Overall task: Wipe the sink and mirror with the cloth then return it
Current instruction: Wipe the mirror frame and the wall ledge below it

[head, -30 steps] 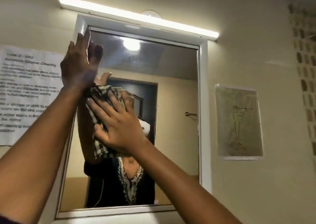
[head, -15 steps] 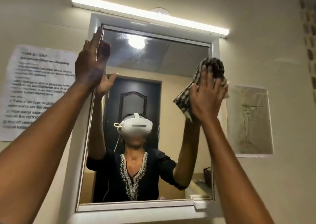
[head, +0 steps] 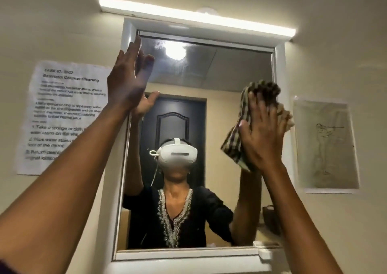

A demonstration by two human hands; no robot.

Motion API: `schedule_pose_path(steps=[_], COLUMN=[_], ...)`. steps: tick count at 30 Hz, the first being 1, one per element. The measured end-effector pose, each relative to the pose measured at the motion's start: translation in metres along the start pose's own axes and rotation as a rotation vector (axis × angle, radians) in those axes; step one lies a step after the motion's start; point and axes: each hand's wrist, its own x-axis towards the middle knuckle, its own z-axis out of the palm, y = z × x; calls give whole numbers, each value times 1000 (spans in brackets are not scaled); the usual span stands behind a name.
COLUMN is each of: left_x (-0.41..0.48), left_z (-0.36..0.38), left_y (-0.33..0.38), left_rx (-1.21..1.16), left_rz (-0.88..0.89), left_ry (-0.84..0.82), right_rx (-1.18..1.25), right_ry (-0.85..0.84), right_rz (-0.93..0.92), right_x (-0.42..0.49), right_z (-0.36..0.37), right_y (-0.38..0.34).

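Note:
A white-framed mirror (head: 226, 68) hangs on the wall in front of me. My right hand (head: 261, 131) presses a checked brown cloth (head: 236, 144) flat against the glass at the mirror's right edge, about mid-height. My left hand (head: 127, 81) is raised with fingers spread, its palm on the mirror's upper left edge by the frame, holding nothing. The glass reflects a person with a white headset and both raised arms. The sink is out of view.
A lit strip light (head: 196, 16) runs above the mirror. A printed task sheet (head: 62, 114) is taped to the wall on the left. A sketch on paper (head: 326, 146) hangs on the right. A white ledge (head: 188, 255) forms the mirror's lower frame.
My right hand swept the cloth from the mirror's left-centre across to its right edge, then slid down a little. My left hand stayed at the upper left corner.

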Motion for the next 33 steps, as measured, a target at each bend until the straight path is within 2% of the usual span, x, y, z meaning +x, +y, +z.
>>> schedule_pose_path(steps=[3,5,9,11,14,16,18,23,25,27,29,30,33], left_x=[0,1,-5,-9,-11,-10,-8,-7,-7,-6,-5,-5,-5], left_z=[3,7,3,-4,-8,-7,-6,-3,-1,1,2,2,3], left_y=[2,3,10,16,20,19,16,11,12,12,12,12,11], left_rx=[16,53,104,94,96,124,154,121,117,91,43,23,14], left_rz=[-22,-36,-51,-40,-17,-19,-35,-20,-22,-23,-31,-34,-19], left_ry=[4,-2,-39,-59,-68,-61,-50,-22,-2,0,3,4,0], right_rx=[-58,-12,49,40,42,22,-3,-112,-156,-154,-118,-65,11], right_ry=[24,-21,-158,-228,-276,-275,-280,-165,-143,-118,-111,-143,-259], right_rz=[93,39,-394,-524,-631,-628,-539,28,168,243,224,157,-279], right_x=[7,-12,-81,-119,-153,-157,-147,-115,-122,-132,-140,-144,-146], right_z=[12,23,51,57,61,53,38,-14,-22,-12,-2,4,19], right_y=[-24,-63,-152,-173,-154,-125,-91,37,61,52,21,2,-58])
